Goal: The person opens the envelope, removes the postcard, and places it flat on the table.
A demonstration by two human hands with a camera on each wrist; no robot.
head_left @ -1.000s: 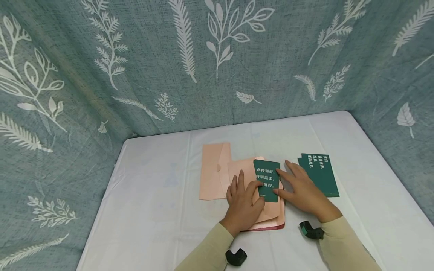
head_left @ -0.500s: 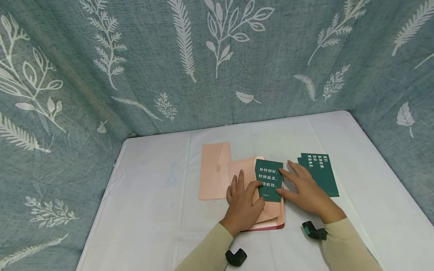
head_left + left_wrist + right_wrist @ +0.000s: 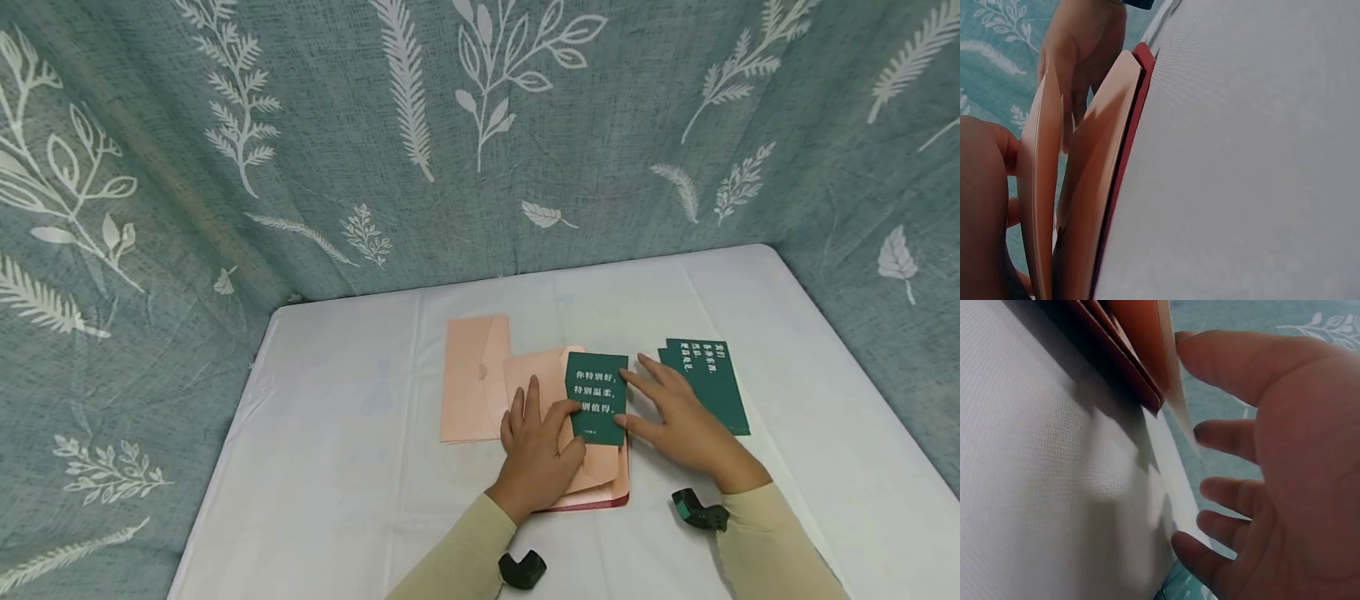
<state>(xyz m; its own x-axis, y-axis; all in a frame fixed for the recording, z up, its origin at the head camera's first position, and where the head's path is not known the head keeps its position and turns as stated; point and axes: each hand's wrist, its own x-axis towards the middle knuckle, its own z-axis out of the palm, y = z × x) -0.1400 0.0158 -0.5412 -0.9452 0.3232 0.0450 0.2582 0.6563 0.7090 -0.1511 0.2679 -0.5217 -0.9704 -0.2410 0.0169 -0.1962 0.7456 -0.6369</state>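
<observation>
Head: white table [image 3: 322,467] (leafy curtain [image 3: 322,125])

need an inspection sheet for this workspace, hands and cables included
surface: white-covered table, lightly creased
job's things: green card over a peach envelope; red edge beneath
clutter: stacked peach envelopes at left, overlapping green cards at right
hands: left hand rests on the envelope, fingers at the card; right hand touches the card's right edge; black device by each wrist
cables: nothing seen
surroundings: leaf-print curtain behind and to both sides
</observation>
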